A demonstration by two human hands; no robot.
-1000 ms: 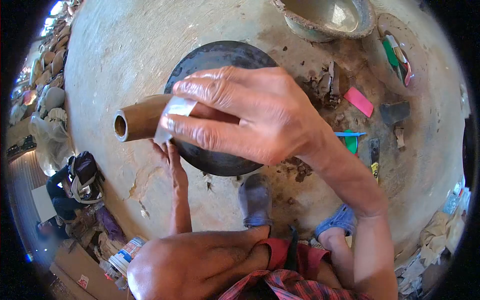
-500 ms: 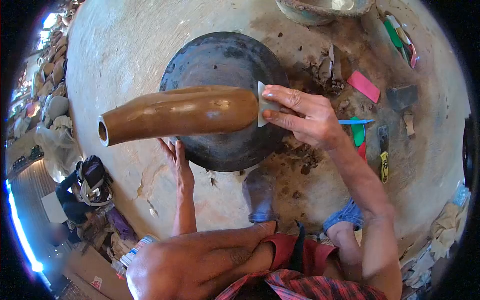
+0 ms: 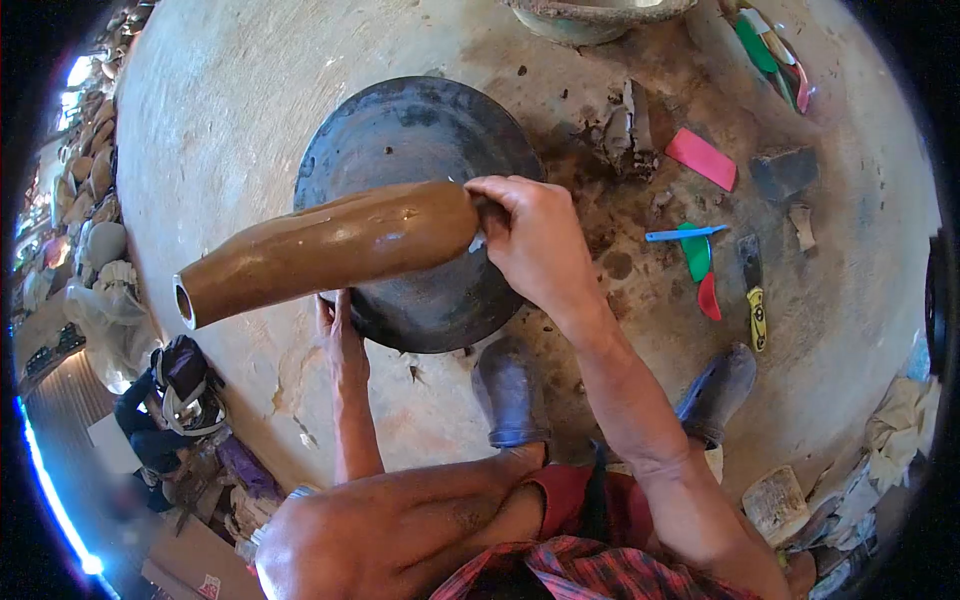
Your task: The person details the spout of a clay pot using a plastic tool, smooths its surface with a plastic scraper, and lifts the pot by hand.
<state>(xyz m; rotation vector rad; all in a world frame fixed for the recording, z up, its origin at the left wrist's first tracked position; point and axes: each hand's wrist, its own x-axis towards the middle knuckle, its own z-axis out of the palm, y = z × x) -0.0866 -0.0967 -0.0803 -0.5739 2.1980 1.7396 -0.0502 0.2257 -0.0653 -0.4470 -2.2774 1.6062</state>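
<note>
A long brown clay bottle (image 3: 330,240), wet and shiny, lies on its side above a round dark turntable (image 3: 430,315). Its narrow open neck points left past the turntable's rim, and the rounded end is on the right. My left hand (image 3: 342,325) is at the bottle's near side, its fingers reaching underneath and partly hidden. At the rounded end, my right hand (image 3: 530,235) pinches a whitish scraper (image 3: 476,243) against the clay. Most of the scraper is covered by the fingers.
Right of the turntable lie clay scraps (image 3: 628,135), a pink rectangular piece (image 3: 702,160), a dark block (image 3: 783,173), a blue tool (image 3: 685,234) and a yellow-handled knife (image 3: 756,318). A basin (image 3: 600,22) stands at the back. Bags and clutter (image 3: 180,390) sit at left.
The bottle has tilted, its neck end now lower in view. My right hand has turned over at the rounded end, hiding most of the scraper. The whole view has shifted slightly.
</note>
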